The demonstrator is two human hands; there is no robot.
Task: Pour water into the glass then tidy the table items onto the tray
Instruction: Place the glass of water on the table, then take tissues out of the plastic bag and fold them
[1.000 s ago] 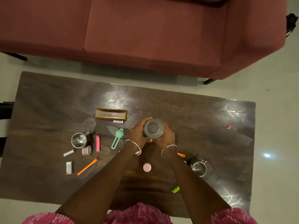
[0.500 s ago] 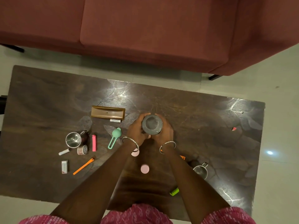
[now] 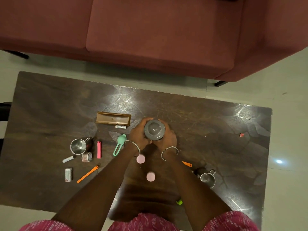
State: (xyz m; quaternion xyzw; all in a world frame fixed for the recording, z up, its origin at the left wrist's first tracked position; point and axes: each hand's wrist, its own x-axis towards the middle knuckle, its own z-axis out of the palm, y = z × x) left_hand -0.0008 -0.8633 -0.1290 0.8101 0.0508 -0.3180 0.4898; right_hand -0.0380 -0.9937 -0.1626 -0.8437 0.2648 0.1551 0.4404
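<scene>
Both hands clasp a grey jar [image 3: 154,130] near the middle of the dark table [image 3: 50,105] — the left hand [image 3: 139,135] wrapped round its side at 9 o'clock, the right hand [image 3: 166,138] at 3 o'clock, fingers curled shut against the wall. The vessel stands upright, seen from straight above; whether its top is a lid or an open mouth is hard to tell from here. Forearms reach forward from the near edge, wrists bangled and close together. The work appears to be at the pouring stage, the water vessel being readied. Next it would need to be carried to a steel cup [image 3: 78,146] at 9 o'clock — or the second cup [image 3: 207,179] at 4 o'clock — and tipped slowly. The brown tray [image 3: 113,118] lies at 10 o'clock of the jar, bare, with small items scattered about, the tidying not yet begun.
</scene>
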